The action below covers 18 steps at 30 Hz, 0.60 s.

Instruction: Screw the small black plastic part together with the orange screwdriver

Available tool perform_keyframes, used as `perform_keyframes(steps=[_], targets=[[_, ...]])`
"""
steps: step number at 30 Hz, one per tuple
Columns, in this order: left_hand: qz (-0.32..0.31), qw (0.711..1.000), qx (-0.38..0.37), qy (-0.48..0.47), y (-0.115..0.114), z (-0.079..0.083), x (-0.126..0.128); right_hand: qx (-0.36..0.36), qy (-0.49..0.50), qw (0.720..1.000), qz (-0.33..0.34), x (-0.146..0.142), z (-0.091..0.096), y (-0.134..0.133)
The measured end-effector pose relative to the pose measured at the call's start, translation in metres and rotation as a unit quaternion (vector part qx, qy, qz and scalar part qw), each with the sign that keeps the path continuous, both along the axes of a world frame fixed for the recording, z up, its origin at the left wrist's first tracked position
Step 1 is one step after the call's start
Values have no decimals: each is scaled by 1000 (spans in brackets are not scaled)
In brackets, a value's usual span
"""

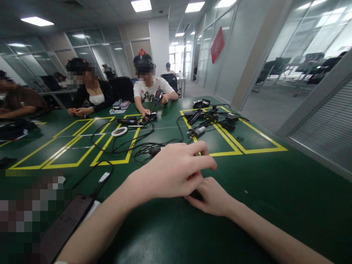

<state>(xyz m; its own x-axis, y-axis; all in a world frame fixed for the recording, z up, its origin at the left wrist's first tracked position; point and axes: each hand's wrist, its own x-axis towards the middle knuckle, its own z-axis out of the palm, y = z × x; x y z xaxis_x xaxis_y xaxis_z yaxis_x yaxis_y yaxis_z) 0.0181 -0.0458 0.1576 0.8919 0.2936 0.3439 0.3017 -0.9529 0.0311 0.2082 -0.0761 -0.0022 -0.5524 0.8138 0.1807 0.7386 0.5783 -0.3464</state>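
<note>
My left hand [178, 168] is above the green table [264, 190], back of the hand up. Its index and middle fingers are bent and a little apart, while the lower fingers curl in towards my right hand. Below and to the right, my right hand [213, 196] is closed in a pinch, its fingertips tucked under the left one. The two hands touch. Whatever lies between the fingertips, if anything, is hidden. Just beyond my left hand lie a dark tool handle [154, 151] and coiled black cables [143, 146].
A phone [68, 220] with a cable lies at the left. Farther off are a white tape ring [119, 131], yellow tape outlines [264, 149], a silver-bodied tool [198, 132] and tangled black cords [228, 124]. Across the table a person holds a power drill [157, 96]; other people sit left.
</note>
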Motion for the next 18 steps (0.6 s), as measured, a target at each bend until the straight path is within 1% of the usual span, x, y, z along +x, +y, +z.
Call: perform_keyframes(steps=[4,7,10,15,18], targets=[[11,1000,-1,2,1,-3,1,-12,0,1000,5,-1,-1,1],[-6,1000,-23,-1,0,-1,3,2,3,1000,9,-1,-3,2],[-24,999,-23,-16,-1,2,3,4,-10,1000,13,-1,-1,2],[18,1000,11,-19,-1,1,-2,-38,-38,998,17,0,8,2],[32,999,2,-13,-1,-1,-2,-43,-37,998,21,1,9,2]])
